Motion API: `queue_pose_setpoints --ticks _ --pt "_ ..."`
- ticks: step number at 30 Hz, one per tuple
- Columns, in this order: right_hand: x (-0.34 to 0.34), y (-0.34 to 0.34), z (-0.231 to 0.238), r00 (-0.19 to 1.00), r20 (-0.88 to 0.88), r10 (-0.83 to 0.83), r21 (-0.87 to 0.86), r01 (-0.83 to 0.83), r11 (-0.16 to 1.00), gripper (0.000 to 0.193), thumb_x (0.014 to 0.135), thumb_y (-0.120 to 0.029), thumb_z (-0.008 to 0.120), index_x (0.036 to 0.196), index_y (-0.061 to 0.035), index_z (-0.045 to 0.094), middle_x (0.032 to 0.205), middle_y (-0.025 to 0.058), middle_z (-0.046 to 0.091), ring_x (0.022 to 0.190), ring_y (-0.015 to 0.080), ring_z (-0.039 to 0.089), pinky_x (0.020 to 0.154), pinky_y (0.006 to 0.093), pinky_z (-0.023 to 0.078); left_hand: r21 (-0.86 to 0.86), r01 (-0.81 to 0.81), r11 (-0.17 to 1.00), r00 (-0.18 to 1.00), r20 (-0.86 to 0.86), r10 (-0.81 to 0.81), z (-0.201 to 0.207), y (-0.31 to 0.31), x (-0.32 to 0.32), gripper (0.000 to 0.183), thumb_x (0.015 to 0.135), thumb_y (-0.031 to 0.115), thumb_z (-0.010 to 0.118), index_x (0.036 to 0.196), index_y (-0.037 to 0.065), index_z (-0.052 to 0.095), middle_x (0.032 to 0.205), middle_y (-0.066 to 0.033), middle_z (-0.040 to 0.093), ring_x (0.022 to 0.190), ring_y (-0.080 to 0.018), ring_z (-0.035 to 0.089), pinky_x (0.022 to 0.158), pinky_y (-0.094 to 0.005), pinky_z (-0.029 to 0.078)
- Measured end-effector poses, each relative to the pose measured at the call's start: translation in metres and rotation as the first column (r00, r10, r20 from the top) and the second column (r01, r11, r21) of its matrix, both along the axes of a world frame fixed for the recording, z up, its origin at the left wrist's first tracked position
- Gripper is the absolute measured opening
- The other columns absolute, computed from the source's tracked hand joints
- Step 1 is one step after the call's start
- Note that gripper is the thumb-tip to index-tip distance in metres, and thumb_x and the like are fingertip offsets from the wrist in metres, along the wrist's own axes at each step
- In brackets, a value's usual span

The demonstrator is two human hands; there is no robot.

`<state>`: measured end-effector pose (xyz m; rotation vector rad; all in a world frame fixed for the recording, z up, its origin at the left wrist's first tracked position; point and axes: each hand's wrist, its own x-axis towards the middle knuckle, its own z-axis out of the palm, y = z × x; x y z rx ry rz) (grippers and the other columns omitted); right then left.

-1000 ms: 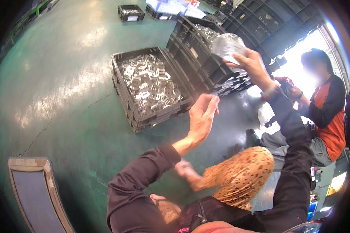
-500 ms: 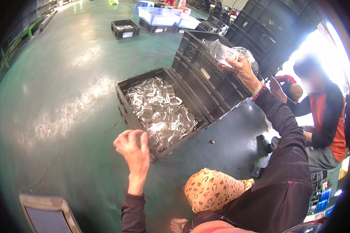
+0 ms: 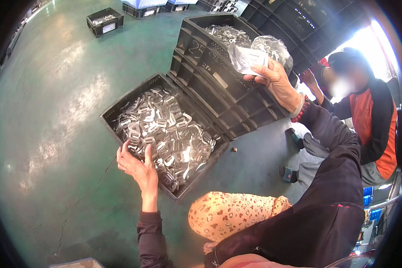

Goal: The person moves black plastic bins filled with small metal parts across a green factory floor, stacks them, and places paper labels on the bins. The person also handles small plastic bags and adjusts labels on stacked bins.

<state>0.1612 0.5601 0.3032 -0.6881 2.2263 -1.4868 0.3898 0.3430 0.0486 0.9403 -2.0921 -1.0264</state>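
My left hand [image 3: 139, 169] is at the near left rim of a low black plastic crate [image 3: 116, 128], its fingers apart and empty, fingertips over the rim. The crate is heaped with silver metal buckles [image 3: 169, 134], flat slotted loops. Raised over the taller black crates [image 3: 214, 85], my right hand [image 3: 279, 85] grips a crumpled clear plastic bag [image 3: 249, 60] with a white label-like face between thumb and fingers. Whether anything is inside that bag I cannot tell. Beyond it, a bulging clear bag [image 3: 272, 48] rests among more metal pieces [image 3: 228, 35] in the top crate.
A co-worker in orange and black [image 3: 366, 111] sits at the right, a hand raised. Tall black crates [image 3: 295, 22] stand behind. A small black crate of metal parts [image 3: 105, 22] is on the green floor, far left. A small brass-coloured piece [image 3: 235, 149] lies near the buckle crate.
My left hand has come down to the buckle crate's rim. The right hand still grips the bag. The view has shifted, so the crates appear nearer and further left.
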Motion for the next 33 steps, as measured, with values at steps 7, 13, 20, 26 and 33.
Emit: queue_pose_setpoints --ticks 7,13,20,26,33 --pt "-0.003 -0.003 0.000 0.997 0.074 0.027 -0.034 -0.024 0.999 0.044 0.094 -0.025 0.062 0.129 -0.0030 0.047 0.121 0.0073 0.061 0.099 0.0171 0.067 0.082 0.0218 0.051 0.149 -0.150 0.977 0.988 0.050 0.144 0.006 0.003 0.000 0.062 0.093 0.046 0.060 0.139 0.010 0.038 0.137 -0.0117 0.042 0.130 -0.0338 0.031 0.107 -0.0535 0.024" --pt "-0.006 0.001 -0.002 0.993 0.100 0.057 -0.066 -0.050 0.997 0.042 0.096 -0.023 0.060 0.127 0.0012 0.045 0.121 0.0101 0.060 0.101 0.0186 0.067 0.085 0.0242 0.053 0.109 -0.214 0.971 0.964 0.183 0.192 0.002 0.003 -0.003 0.068 0.093 0.050 0.056 0.143 0.010 0.032 0.132 -0.0133 0.043 0.127 -0.0336 0.033 0.105 -0.0531 0.026" --pt "-0.011 0.002 -0.004 0.974 0.196 0.113 -0.166 -0.081 0.983 0.041 0.096 -0.021 0.060 0.126 0.0020 0.045 0.120 0.0121 0.060 0.100 0.0213 0.068 0.087 0.0248 0.055 -0.050 -0.234 0.971 0.897 0.375 0.235 -0.004 0.001 -0.004 0.063 0.096 0.054 0.047 0.140 0.010 0.038 0.132 -0.0140 0.046 0.126 -0.0361 0.035 0.101 -0.0564 0.030" --pt "-0.017 0.002 -0.003 0.907 0.399 0.133 -0.252 -0.031 0.967 0.036 0.096 -0.017 0.059 0.124 0.0018 0.046 0.119 0.0133 0.060 0.099 0.0236 0.068 0.086 0.0277 0.056 -0.299 -0.159 0.941 0.789 0.534 0.304 -0.001 0.004 -0.005 0.065 0.098 0.055 0.042 0.139 0.005 0.038 0.128 -0.0145 0.047 0.123 -0.0327 0.037 0.102 -0.0517 0.026" --pt "-0.018 0.001 -0.004 0.844 0.497 0.201 -0.369 -0.004 0.930 0.038 0.097 -0.018 0.059 0.125 0.0023 0.042 0.119 0.0152 0.060 0.099 0.0253 0.068 0.085 0.0293 0.056 -0.308 -0.247 0.919 0.751 0.538 0.383 0.010 0.008 -0.005 0.048 0.098 0.044 0.047 0.136 0.015 0.046 0.126 -0.0120 0.050 0.121 -0.0316 0.040 0.101 -0.0519 0.027"
